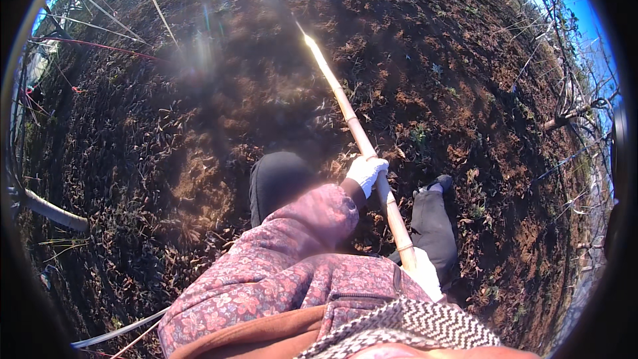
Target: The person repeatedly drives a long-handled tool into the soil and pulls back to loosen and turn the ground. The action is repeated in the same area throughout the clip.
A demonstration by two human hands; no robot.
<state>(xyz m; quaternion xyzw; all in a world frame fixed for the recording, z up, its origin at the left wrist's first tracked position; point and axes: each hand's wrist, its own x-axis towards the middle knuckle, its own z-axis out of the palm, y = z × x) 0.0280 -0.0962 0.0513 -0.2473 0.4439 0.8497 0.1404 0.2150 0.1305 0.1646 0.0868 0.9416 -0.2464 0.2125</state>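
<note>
A bamboo pole [351, 119] slants across my front, its near end low by my jacket and its far end pointing away over the soil. My left hand [368, 174], in a white glove, is wrapped around the pole about midway. Lower down, my right hand [423, 274], also white-gloved, is at the near end of the pole; part of it is hidden by my jacket and the pole. Towards the far tip the pole narrows to a thin, bright point. Glare and blur there hide whether a tool head is fixed to it.
Dark soil [214, 184] with clods and dry leaves spreads around my legs. Bare branches [563, 119] stand at the right edge. Thin canes and a red cord [114, 50] cross the upper left. A thicker stem [55, 212] juts in at left. A pale strip [119, 331] lies lower left.
</note>
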